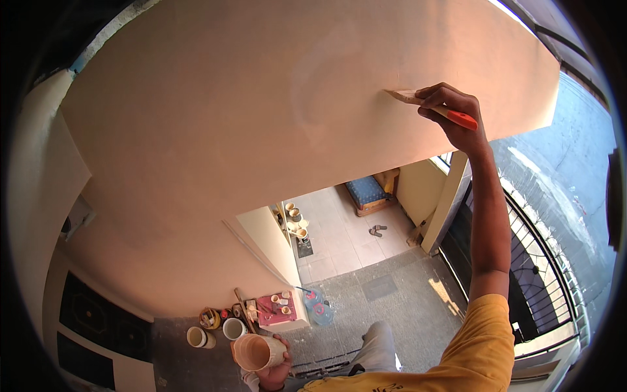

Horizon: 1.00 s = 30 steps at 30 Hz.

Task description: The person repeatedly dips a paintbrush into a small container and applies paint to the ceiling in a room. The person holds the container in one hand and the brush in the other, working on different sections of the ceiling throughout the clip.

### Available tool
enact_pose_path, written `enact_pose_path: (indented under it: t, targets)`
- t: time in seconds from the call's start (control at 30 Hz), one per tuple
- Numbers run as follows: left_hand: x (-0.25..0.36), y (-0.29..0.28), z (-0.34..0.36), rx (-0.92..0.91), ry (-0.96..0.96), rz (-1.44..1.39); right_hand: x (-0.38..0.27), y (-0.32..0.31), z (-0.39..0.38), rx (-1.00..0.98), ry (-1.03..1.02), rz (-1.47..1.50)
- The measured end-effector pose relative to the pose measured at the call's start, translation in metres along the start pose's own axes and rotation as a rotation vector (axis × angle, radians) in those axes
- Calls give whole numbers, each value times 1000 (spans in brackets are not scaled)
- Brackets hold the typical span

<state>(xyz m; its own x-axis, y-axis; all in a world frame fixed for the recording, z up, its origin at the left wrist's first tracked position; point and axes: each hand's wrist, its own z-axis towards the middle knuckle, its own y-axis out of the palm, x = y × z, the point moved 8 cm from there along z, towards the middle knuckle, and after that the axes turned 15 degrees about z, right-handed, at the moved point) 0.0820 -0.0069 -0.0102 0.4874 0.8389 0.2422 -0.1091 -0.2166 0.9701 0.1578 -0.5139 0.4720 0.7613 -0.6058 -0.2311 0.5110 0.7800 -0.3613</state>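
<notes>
My right hand (455,111) is raised on an outstretched arm, fingers closed round a paintbrush (462,119) with a red handle end. The brush's bristle tip meets the peach-coloured wall (228,98), where a faintly different curved patch shows to its left. Low in the view, my left hand (277,369) grips a plastic tub (255,353) from its right side and underneath. The tub is peach inside and tilted so that its mouth faces up; how much paint is in it I cannot tell.
Below, tubs (197,337) and a pink-topped block (277,310) with small cups stand by the wall. Clear water bottles (319,308) lie beside it. Through the opening are a blue-cushioned seat (368,194), slippers (377,230) and more pots (295,214). A black metal gate (539,268) stands right.
</notes>
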Motion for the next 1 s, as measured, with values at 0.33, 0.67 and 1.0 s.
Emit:
enact_pose_path:
  t: [0.33, 0.67, 1.0]
  targets:
    - [-2, 3, 2, -12, 1, -12, 39, -89, 107, 129, 129, -18]
    - [-7, 5, 0, 7, 1, -17, 8, 28, 2, 133, -227, -262]
    - [1, 6, 1, 24, 33, -13, -6, 82, 24, -72, 220, 237]
